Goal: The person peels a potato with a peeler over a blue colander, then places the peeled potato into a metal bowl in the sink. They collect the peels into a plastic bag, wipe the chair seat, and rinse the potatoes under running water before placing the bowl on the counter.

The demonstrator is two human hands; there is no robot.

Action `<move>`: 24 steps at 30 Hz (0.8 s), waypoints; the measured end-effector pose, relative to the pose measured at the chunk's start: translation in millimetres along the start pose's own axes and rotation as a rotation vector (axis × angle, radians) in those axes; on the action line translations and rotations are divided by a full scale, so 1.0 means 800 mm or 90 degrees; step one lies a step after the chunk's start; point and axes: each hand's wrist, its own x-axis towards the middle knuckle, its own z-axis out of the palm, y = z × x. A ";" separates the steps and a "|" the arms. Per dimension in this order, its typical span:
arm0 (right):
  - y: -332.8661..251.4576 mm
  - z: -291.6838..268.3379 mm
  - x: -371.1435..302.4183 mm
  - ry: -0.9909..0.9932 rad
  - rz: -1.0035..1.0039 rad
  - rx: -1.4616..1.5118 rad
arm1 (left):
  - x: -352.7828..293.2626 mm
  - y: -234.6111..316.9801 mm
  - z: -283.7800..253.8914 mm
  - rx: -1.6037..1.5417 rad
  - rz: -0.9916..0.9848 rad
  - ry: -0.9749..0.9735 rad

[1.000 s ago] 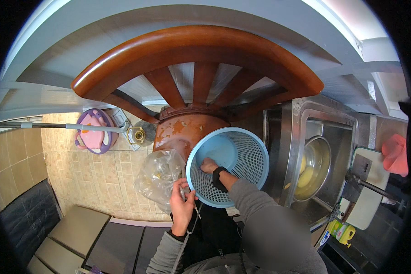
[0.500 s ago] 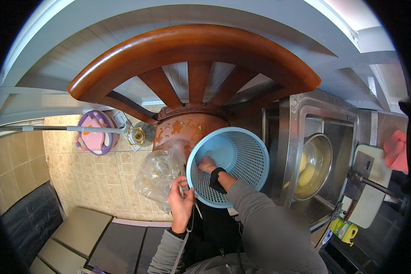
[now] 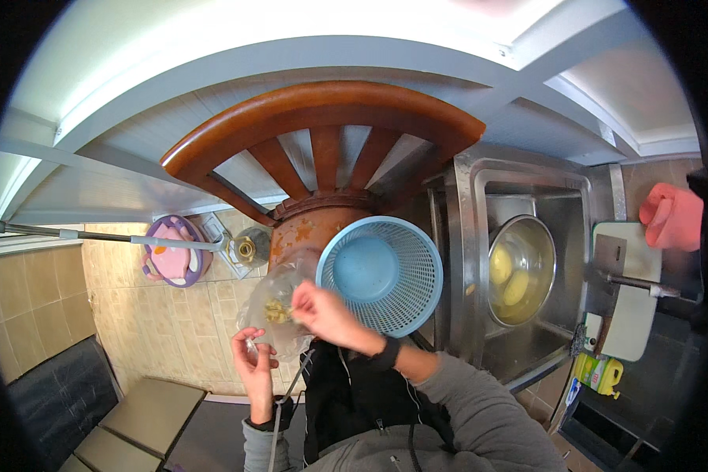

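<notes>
A clear plastic bag [image 3: 295, 338] hangs beside the chair, with pale yellowish scraps [image 3: 277, 311] showing inside it. My left hand [image 3: 254, 363] pinches the bag's rim. Over the bag's mouth is my right hand [image 3: 320, 312], its fingers drawn together beside the scraps; whatever they hold is hidden. A light blue plastic basket [image 3: 417, 287] with perforated walls rests on the seat of the brown wooden chair [image 3: 326, 96], tilted so that its bare bottom shows. Wet brownish patches mark the seat next to it.
Right of the chair, a steel sink [image 3: 468, 236] holds a metal bowl [image 3: 541, 275] with peeled potatoes [image 3: 516, 288] in water. Beyond lie a cutting board [image 3: 633, 330], a cleaver [image 3: 610, 256] and a yellow bottle [image 3: 608, 376]. A purple-and-pink stool [image 3: 175, 250] stands left, under a pole [image 3: 102, 236].
My right hand has come out of the basket and moved left over the bag. My left hand has shifted left and down with the bag's rim. The head view has tilted.
</notes>
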 end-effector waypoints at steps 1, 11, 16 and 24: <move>0.002 0.025 -0.009 -0.022 0.048 -0.055 | -0.004 0.009 -0.009 -0.017 -0.017 0.005; 0.071 0.114 -0.048 -0.107 -0.058 -0.415 | -0.084 0.101 -0.043 -0.116 0.042 -0.162; 0.005 0.056 -0.091 -0.074 -0.020 -0.566 | -0.131 0.192 -0.076 -0.062 0.165 -0.251; -0.162 -0.020 -0.215 -0.084 -0.039 -0.610 | -0.169 0.310 -0.078 -0.061 0.320 -0.366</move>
